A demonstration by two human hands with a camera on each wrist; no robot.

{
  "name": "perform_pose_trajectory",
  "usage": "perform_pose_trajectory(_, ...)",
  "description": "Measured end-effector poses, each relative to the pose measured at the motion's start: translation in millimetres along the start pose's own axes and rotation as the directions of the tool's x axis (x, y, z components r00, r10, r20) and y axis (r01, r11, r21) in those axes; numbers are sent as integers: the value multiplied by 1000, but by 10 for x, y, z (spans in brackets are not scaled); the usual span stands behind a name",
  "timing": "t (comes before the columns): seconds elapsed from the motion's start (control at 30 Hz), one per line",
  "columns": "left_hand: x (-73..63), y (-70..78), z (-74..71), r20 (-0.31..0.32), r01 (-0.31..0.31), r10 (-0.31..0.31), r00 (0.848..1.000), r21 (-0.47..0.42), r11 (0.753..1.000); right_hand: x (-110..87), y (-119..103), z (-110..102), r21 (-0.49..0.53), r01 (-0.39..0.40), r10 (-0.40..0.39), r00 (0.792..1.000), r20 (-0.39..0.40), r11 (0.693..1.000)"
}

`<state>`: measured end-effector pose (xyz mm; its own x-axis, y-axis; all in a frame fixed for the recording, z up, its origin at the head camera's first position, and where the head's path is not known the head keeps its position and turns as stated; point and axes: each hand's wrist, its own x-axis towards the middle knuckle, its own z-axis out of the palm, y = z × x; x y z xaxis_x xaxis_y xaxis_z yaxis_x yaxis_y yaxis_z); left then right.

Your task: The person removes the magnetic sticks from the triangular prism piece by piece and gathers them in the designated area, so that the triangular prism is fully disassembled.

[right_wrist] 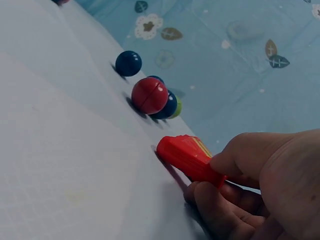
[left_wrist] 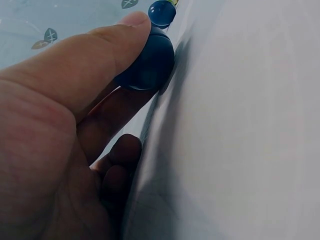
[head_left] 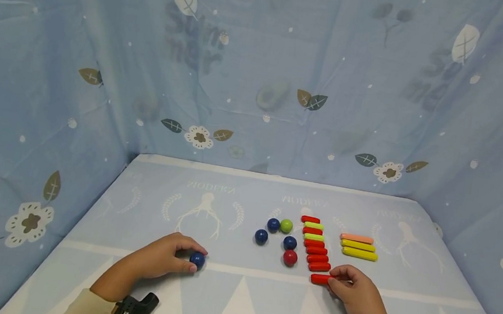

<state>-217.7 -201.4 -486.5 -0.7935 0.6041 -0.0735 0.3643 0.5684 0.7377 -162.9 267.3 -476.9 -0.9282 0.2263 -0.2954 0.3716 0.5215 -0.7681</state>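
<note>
My left hand (head_left: pixel 170 257) pinches a dark blue ball (head_left: pixel 197 260) between thumb and fingers, low over the cloth. In the left wrist view this blue ball (left_wrist: pixel 150 62) shows close to the surface. My right hand (head_left: pixel 354 292) grips the right end of a short red stick (head_left: pixel 319 279), at the near end of a column of red and yellow-green sticks (head_left: pixel 316 251). The right wrist view shows the held red stick (right_wrist: pixel 185 155) between thumb and fingers. Left of the column lie three blue balls (head_left: pixel 261 237), a green ball (head_left: pixel 286 226) and a red ball (head_left: pixel 289 258).
Right of the column, a peach stick (head_left: pixel 356 238) and two yellow sticks (head_left: pixel 359 253) lie side by side. Patterned cloth covers the table (head_left: pixel 147 176), and blue curtains (head_left: pixel 262 65) enclose its back and sides. A black device (head_left: pixel 139 306) is strapped at my left wrist.
</note>
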Motion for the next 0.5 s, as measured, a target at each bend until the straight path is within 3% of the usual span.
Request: perform_pose_trajectory(0.5, -2, -10, 1, 0, -7, 7, 1000, 8, 1000, 13, 20, 42, -1, 3, -3, 1000, -26, 1000)
